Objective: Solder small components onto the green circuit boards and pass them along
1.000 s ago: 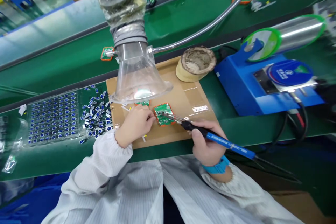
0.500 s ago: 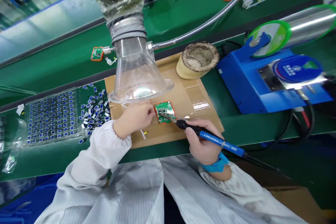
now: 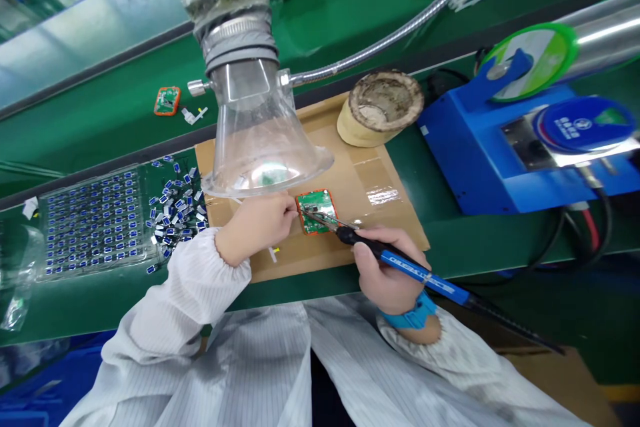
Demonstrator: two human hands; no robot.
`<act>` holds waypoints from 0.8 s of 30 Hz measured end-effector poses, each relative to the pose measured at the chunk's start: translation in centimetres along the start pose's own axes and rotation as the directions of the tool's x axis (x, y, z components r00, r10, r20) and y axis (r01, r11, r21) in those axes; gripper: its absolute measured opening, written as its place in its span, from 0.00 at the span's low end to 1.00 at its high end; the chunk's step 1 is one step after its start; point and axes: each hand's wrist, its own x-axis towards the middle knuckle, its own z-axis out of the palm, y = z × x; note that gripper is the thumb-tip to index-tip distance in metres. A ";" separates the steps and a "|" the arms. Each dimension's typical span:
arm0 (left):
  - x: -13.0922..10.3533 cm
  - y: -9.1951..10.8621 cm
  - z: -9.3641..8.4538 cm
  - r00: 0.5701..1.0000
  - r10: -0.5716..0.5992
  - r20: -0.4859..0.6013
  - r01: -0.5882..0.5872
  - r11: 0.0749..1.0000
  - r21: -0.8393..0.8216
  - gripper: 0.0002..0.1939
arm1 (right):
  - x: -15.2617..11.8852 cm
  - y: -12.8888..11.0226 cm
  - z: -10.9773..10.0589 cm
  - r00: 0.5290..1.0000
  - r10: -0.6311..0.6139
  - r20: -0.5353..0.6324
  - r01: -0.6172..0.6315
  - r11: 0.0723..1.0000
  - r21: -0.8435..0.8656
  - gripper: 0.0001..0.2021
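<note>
A green circuit board (image 3: 323, 219) in an orange frame lies on the cardboard sheet (image 3: 380, 227). My right hand (image 3: 393, 270) is closed around the blue and black handle of a soldering iron (image 3: 425, 273), whose tip reaches over the left part of the board. At the board's left edge is my left hand (image 3: 263, 223), its fingers pinched together; whatever they hold is too small or hidden to make out. A small white piece with a yellow part (image 3: 273, 253) lies just below that hand.
A clear fume hood (image 3: 267, 140) hangs above my left hand. Behind stands a crusty round pot (image 3: 383, 107), with a blue solder feeder (image 3: 530, 147) to its right. Small blue components lie in a heap (image 3: 177, 207) and a clear tray (image 3: 95, 223). Framed boards (image 3: 167, 101) rest on the green belt.
The framed boards on the belt have shifted left in view, while the view itself has moved slightly. Both hands, the soldering iron and the circuit board hold nearly the same positions.
</note>
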 end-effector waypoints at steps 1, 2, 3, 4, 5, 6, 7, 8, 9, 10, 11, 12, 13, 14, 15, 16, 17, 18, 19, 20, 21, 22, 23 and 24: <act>0.0 0.1 0.0 1.000 0.000 0.001 0.000 1.000 -0.002 0.12 | -0.1 0.1 0.0 1.000 0.000 -0.005 0.000 1.000 0.002 0.05; 0.0 0.2 -0.1 1.000 0.000 0.003 0.000 1.000 -0.003 0.12 | -0.2 0.2 -0.1 1.000 0.002 -0.012 -0.002 1.000 0.008 0.05; 0.0 0.3 -0.1 1.000 -0.003 0.004 0.003 1.000 -0.003 0.11 | -0.3 0.3 -0.1 1.000 0.004 -0.017 -0.004 1.000 0.015 0.05; 0.0 0.3 -0.1 1.000 -0.008 0.006 0.008 1.000 -0.002 0.11 | -0.4 0.4 -0.1 1.000 0.010 -0.021 -0.009 1.000 0.020 0.05; 0.1 0.4 -0.1 1.000 -0.016 0.007 0.016 1.000 0.000 0.11 | -0.4 0.4 -0.1 1.000 0.015 -0.025 -0.014 1.000 0.022 0.05; 0.1 0.4 -0.1 1.000 -0.025 0.006 0.025 1.000 0.001 0.11 | -0.5 0.5 -0.1 0.999 0.017 -0.031 -0.017 1.000 0.022 0.05; 0.2 0.4 -0.1 0.999 -0.033 0.006 0.033 0.999 0.003 0.11 | -0.5 0.5 -0.1 0.999 0.016 -0.038 -0.015 1.000 0.021 0.05; 0.3 0.4 -0.1 0.999 -0.039 0.008 0.039 0.999 0.005 0.12 | -0.5 0.5 0.0 0.999 0.011 -0.042 -0.010 1.000 0.020 0.05; 0.3 0.3 0.0 0.999 -0.041 0.013 0.041 0.999 0.006 0.12 | -0.4 0.5 0.0 0.999 0.002 -0.045 -0.001 1.000 0.023 0.05; 0.4 0.3 0.0 0.999 -0.041 0.019 0.041 0.999 0.008 0.12 | -0.4 0.4 0.0 0.999 -0.008 -0.045 0.009 1.000 0.026 0.05; 0.5 0.2 0.1 0.999 -0.041 0.024 0.040 0.999 0.010 0.12 | -0.3 0.3 0.0 0.999 -0.015 -0.038 0.016 0.999 0.028 0.05; 0.5 0.2 0.1 0.999 -0.040 0.027 0.040 0.999 0.012 0.12 | -0.1 0.1 0.0 0.999 -0.017 -0.028 0.018 1.000 0.025 0.05; 0.6 0.1 0.1 0.999 -0.039 0.028 0.039 0.999 0.014 0.13 | 0.0 0.0 0.0 1.000 -0.017 -0.017 0.018 1.000 0.016 0.05; 0.6 0.1 0.1 0.999 -0.039 0.027 0.039 0.999 0.016 0.13 | 0.1 -0.2 0.0 1.000 -0.016 -0.008 0.016 1.000 0.002 0.04; 0.6 0.1 0.0 0.999 -0.042 0.025 0.042 0.999 0.017 0.13 | 0.3 -0.4 0.0 1.000 -0.017 0.000 0.017 1.000 -0.015 0.04; 0.6 0.1 0.0 0.998 -0.050 0.027 0.049 0.999 0.016 0.13 | 0.4 -0.6 0.0 1.000 -0.021 0.007 0.021 0.999 -0.030 0.03; 0.6 0.2 0.0 0.997 -0.063 0.033 0.062 0.998 0.014 0.13 | 0.5 -0.7 0.0 0.999 -0.032 0.011 0.032 0.999 -0.037 0.03; 0.6 0.2 -0.1 0.996 -0.080 0.040 0.079 0.997 0.013 0.13 | 0.6 -0.8 0.1 0.999 -0.047 0.015 0.047 0.998 -0.038 0.03; 0.6 0.3 -0.1 0.994 -0.097 0.050 0.097 0.995 0.012 0.13 | 0.6 -0.9 0.1 0.998 -0.061 0.022 0.062 0.998 -0.033 0.03; 0.7 0.3 -0.1 0.992 -0.112 0.060 0.112 0.994 0.014 0.13 | 0.7 -0.9 0.1 0.997 -0.075 0.028 0.076 0.997 -0.023 0.03; 0.7 0.3 -0.1 0.990 -0.121 0.068 0.121 0.993 0.016 0.13 | 0.7 -0.9 0.1 0.996 -0.087 0.035 0.087 0.996 -0.010 0.03; 0.7 0.4 -0.2 0.990 -0.122 0.071 0.120 0.993 0.020 0.13 | 0.7 -0.9 0.1 0.995 -0.094 0.041 0.094 0.996 0.002 0.03; 0.7 0.4 -0.2 0.991 -0.114 0.066 0.113 0.993 0.026 0.13 | 0.7 -0.9 0.1 0.994 -0.097 0.048 0.097 0.995 0.012 0.03; 0.7 0.5 -0.3 0.993 -0.100 0.059 0.099 0.995 0.032 0.13 | 0.7 -0.8 0.1 0.994 -0.101 0.049 0.100 0.995 0.020 0.03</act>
